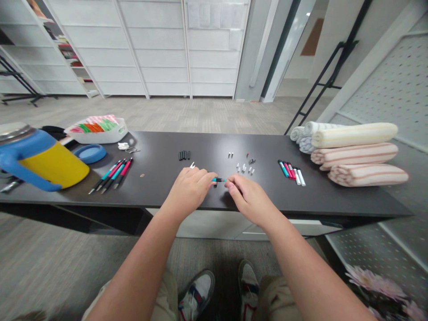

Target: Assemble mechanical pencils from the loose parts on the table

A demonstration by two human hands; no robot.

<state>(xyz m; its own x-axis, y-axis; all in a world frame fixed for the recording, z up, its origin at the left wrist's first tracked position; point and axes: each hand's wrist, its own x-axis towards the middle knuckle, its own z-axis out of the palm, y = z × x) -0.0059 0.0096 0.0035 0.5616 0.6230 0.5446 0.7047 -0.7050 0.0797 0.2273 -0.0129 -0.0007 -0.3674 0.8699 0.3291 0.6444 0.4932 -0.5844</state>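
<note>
Over the front of the dark table (157,178), my left hand (190,187) closes around one end of a teal-and-black pen (219,180). The fingers of my right hand (249,196) pinch its other end. Only a short middle stretch of it shows; both hands cover the rest. Beyond my right hand lie small white pen parts (244,168), two silvery pieces (230,155), a tiny red piece (247,154) and a cluster of small metal bits (252,161). Short black pieces (184,155) and a white clip (192,165) lie beyond my left hand.
Teal, pink and black pens (112,174) lie at left, near a blue-and-yellow jug (63,165), a blue lid (90,154) and a white basket (115,133) of wrapped items. Coloured and white barrels (291,173) lie at right, before stacked rolled towels (357,154).
</note>
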